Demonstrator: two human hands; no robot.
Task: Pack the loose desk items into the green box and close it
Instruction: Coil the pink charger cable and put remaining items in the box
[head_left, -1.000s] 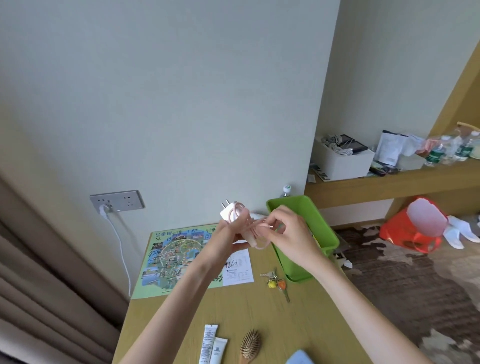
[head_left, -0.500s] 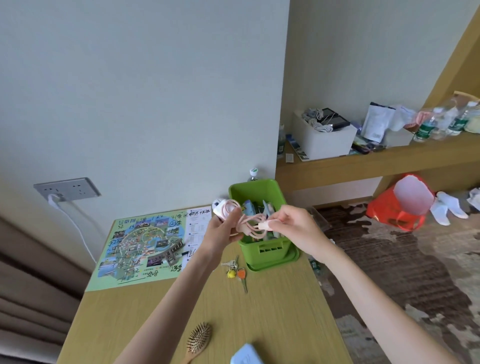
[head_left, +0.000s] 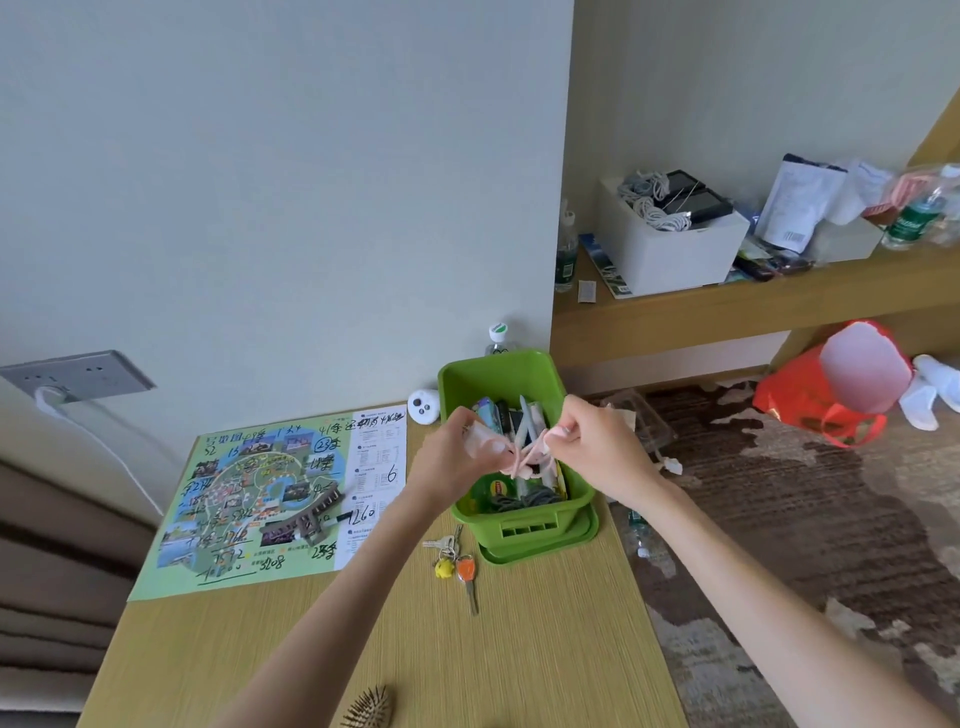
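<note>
An open green box (head_left: 519, 525) stands at the desk's right edge on its green lid (head_left: 589, 535), with pens, packets and a dark cord inside. Above the box, my left hand (head_left: 457, 457) grips a white charger plug. Its pink coiled cable (head_left: 527, 457) stretches between both hands. My right hand (head_left: 597, 449) pinches the other end of that cable. On the desk lie a key bunch (head_left: 454, 561), a grey hair claw (head_left: 306, 517), a wooden hairbrush (head_left: 366, 709) at the near edge and a small white round gadget (head_left: 423, 406) by the wall.
A green hand-marked map (head_left: 249, 499) covers the desk's left rear. A wall socket (head_left: 78, 374) with a white cord sits at left. A bottle (head_left: 498, 338) stands behind the box. The shelf (head_left: 727, 306) at right carries a white bin (head_left: 670, 249). A red bag (head_left: 821, 400) lies on the carpet.
Both hands have come down with the charger and pink cable to just over the open green box. The camera has tilted down and right, showing more of the desk.
</note>
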